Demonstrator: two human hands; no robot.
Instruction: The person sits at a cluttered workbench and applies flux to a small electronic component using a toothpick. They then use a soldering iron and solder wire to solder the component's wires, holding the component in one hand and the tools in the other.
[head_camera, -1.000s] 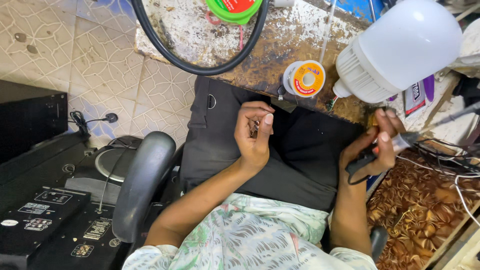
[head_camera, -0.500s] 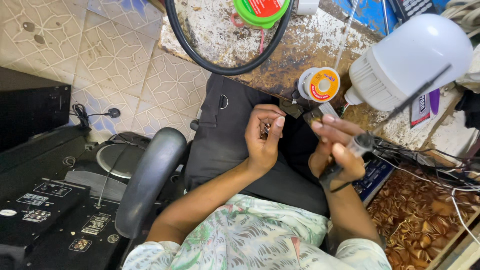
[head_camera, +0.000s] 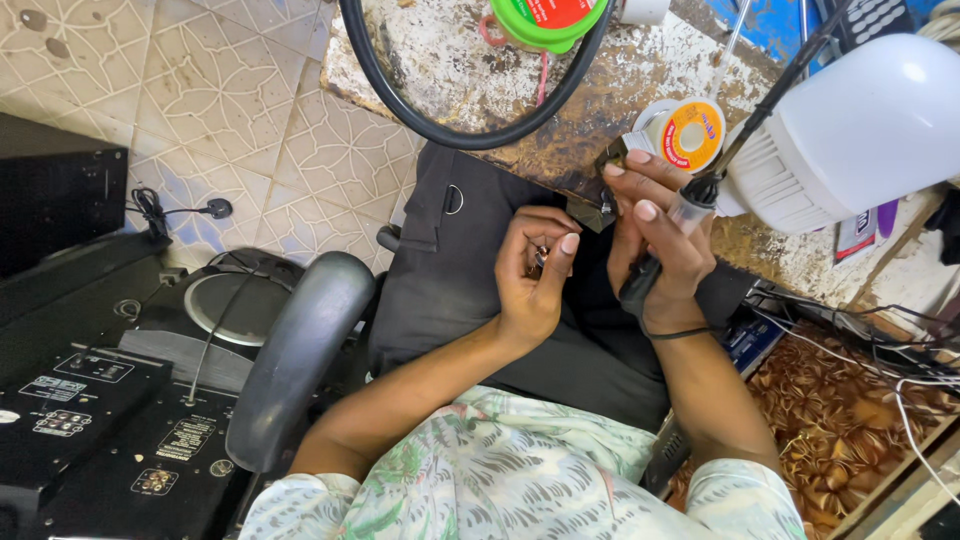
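Lighting: bright, even daylight; soft shadows under tabletop (head_camera: 480, 90); white bulb (head_camera: 860, 130) slightly overexposed; wide-angle bending at edges; focus sharp

A worn, stained workbench top (head_camera: 470, 75), whitish and flaking towards the top of the frame and dark brown along its near edge, runs from the upper middle down to the right. On it lie a thick black rubber ring (head_camera: 400, 95) curving across the upper middle, a round green plastic lid with a red centre (head_camera: 545, 18) at the top edge inside that ring, and a small spool of solder wire with an orange and yellow label (head_camera: 683, 130) near the bench's front edge at upper right. A pale patterned tile floor (head_camera: 150, 90) fills the upper left, and a black cable with a plug (head_camera: 205, 210) lies on it.
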